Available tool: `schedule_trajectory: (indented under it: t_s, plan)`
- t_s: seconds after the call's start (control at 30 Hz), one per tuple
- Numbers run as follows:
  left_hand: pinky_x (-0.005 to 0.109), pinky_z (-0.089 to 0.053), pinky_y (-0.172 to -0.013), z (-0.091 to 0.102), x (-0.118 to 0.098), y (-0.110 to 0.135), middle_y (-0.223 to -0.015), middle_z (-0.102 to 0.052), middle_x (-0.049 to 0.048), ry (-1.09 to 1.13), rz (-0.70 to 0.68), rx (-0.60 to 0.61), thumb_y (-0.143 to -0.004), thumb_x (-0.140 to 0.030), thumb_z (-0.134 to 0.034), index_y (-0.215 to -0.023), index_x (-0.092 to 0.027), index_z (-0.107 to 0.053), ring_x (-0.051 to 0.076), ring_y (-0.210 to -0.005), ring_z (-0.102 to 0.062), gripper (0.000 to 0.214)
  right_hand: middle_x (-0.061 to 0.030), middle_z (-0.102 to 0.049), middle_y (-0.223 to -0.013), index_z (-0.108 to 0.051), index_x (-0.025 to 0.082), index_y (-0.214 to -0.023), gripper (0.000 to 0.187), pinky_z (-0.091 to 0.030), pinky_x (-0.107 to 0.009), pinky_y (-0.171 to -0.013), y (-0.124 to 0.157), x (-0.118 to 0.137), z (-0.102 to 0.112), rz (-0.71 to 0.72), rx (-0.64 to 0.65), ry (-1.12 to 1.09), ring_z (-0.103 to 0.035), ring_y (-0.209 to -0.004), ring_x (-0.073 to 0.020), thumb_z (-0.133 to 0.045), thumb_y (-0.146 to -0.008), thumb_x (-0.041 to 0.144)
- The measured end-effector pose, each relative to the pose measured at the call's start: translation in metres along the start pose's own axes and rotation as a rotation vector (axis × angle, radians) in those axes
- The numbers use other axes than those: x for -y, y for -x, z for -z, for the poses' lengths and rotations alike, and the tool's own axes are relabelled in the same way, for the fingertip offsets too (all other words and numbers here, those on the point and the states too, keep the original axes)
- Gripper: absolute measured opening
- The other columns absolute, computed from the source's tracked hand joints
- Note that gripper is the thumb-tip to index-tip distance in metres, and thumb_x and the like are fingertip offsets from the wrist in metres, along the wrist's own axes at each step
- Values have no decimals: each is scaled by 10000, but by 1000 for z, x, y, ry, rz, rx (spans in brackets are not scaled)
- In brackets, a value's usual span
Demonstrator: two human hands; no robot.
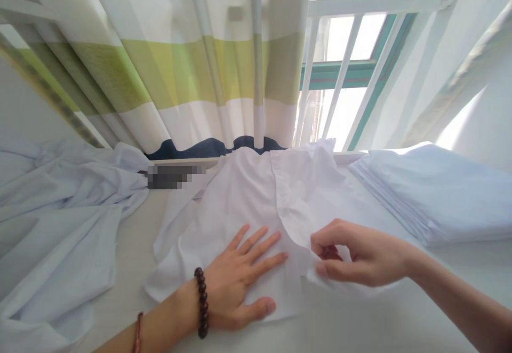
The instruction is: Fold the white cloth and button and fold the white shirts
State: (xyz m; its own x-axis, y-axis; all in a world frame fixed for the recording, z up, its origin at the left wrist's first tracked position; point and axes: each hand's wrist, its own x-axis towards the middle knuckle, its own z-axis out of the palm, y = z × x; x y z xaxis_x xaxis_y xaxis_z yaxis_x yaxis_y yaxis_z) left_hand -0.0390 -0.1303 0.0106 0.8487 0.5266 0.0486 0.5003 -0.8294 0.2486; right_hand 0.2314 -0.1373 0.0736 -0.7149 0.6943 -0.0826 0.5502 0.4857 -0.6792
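White, thin-looking and softly creased, the garment (pixel 240 198) lies spread on a pale surface (pixel 348 321) between a crumpled white heap (pixel 64 235) and a folded white stack (pixel 452 193). A long edge runs down its middle, curving loose near the right hand (pixel 360 254). The left hand (pixel 240 278) rests flat on the cloth, fingers splayed, gripping nothing; the right curls its fingers at that edge, and I cannot tell whether they pinch it.

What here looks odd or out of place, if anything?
The white cloth heap at left looks untidy: crumpled, while the white cloth stack at right is neatly folded. The dark patch beside the heap is pixelated, hiding what lies there.
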Motion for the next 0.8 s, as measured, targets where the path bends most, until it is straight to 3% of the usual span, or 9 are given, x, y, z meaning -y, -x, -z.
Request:
schedule_trajectory:
  t_s: [0.1, 0.27, 0.53, 0.8]
  plan:
    - [536, -58, -1168, 1, 0, 0, -1537, -294, 46, 3, 15, 1, -818, -536, -541, -1452, -245, -315, 308, -1417, -218, 733, 37, -523, -618, -570, 179, -702, 226, -365, -199, -536, -7, -1, -13, 23, 53, 47, -457, -557, -87, -546, -871, 327]
    - [518, -61, -1170, -1, 3, 2, -1521, -329, 55, -18, 30, -10, -823, -509, -543, -1407, -244, -398, 304, -1409, -242, 657, 36, -556, -621, -581, 184, -696, 175, -361, -213, -564, -17, -13, -31, 32, 46, 200, -458, -546, -92, -575, -844, 276]
    - [552, -64, -1160, 8, -3, 3, -1575, -170, 42, 23, 18, 124, -908, -551, -415, -1503, -277, -172, 307, -1437, -153, 699, 10, -637, -654, -579, 187, -695, 191, -359, -225, -607, -18, -13, -40, 34, 16, 311, -534, -589, -113, -555, -855, 288]
    - [569, 24, -1149, -7, -7, 6, -1562, -227, 21, -106, 116, -39, -862, -672, -393, -1473, -325, -264, 307, -1435, -154, 714, -12, -632, -581, -550, 184, -670, 171, -281, -268, -547, -20, -10, -54, 0, -12, 513, -492, -485, -114, -478, -824, 203]
